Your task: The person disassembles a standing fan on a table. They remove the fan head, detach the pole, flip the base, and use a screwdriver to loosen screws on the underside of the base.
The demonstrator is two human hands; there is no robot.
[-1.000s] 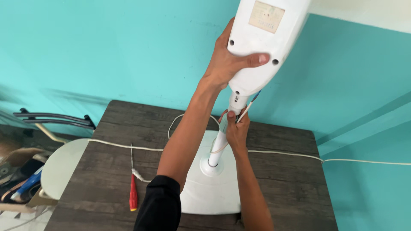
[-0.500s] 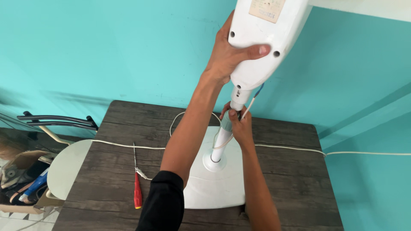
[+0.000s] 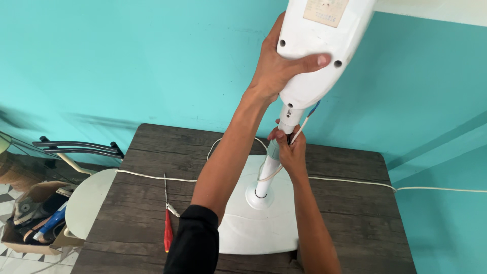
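Left hand (image 3: 276,68) clamped round the fan body (image 3: 317,50), right hand (image 3: 288,147) pinched on the pole (image 3: 267,172) top just below it, wire (image 3: 304,124) hanging between: mid-mating, I'd say, needing the body lowered straight, wire kept unpinched.

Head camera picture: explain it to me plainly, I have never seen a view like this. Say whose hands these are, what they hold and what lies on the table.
The camera sits on a person's head and looks down at their own two arms. The left hand grips the white housing of a stand fan, raised high. The right hand holds the top of the white pole, where thin wires come out. The pole rises from a white base on a dark wooden table. A red-handled screwdriver and a white cord also lie there.
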